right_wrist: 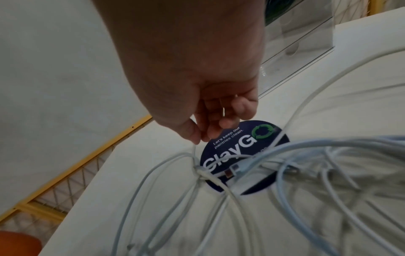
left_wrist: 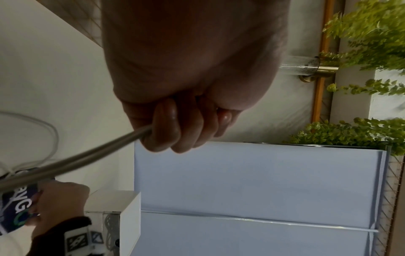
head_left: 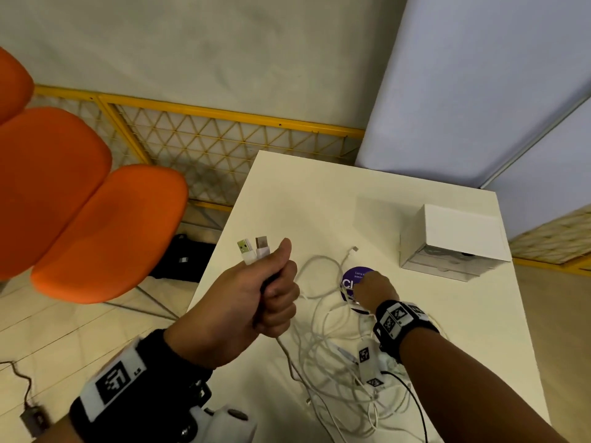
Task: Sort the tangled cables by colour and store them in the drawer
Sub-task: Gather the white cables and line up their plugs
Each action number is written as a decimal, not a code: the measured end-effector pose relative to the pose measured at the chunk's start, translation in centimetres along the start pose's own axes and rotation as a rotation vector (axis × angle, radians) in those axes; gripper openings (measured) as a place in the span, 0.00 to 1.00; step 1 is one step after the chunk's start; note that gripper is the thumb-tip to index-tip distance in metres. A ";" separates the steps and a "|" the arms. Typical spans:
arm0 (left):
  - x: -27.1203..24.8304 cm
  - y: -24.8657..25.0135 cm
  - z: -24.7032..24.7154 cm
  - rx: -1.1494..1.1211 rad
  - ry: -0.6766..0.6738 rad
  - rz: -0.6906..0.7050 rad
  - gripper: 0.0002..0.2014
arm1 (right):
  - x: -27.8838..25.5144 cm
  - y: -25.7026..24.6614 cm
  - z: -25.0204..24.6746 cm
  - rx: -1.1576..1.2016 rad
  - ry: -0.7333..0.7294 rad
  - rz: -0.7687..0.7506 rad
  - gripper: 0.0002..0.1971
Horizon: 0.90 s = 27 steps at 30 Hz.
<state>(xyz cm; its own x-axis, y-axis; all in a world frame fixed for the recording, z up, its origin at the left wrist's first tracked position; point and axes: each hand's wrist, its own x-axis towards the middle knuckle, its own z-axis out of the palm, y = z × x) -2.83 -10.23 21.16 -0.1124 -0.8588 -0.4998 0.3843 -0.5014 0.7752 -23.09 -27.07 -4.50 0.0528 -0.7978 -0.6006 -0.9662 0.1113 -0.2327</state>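
Gripping two white USB cables [head_left: 256, 252] in your fisted left hand [head_left: 256, 302], you are pinching a strand of the white cable tangle [head_left: 339, 362] on the surface [head_left: 319, 203] with your right hand [head_left: 374, 290]; light and limp, they are best taken near the plugs.

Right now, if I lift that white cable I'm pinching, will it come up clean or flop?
The white cable pinched by the right hand looks thin and limp, so it will likely droop. It crosses other loops in the tangle, so it may drag them along.
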 end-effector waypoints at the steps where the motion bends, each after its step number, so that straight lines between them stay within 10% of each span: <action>1: 0.0 0.0 -0.3 -0.009 0.009 0.001 0.28 | 0.6 -0.5 -0.3 0.029 0.013 0.013 0.20; 27: 1.4 -0.4 -3.0 -0.071 0.108 -0.005 0.30 | 7.0 -4.8 -0.4 0.479 0.016 0.059 0.12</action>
<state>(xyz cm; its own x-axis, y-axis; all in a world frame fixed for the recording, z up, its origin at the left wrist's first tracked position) -0.36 -10.91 19.04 -0.0163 -0.8380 -0.5454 0.4480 -0.4938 0.7453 -18.16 -33.44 -7.24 -0.0061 -0.7908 -0.6120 -0.7420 0.4138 -0.5274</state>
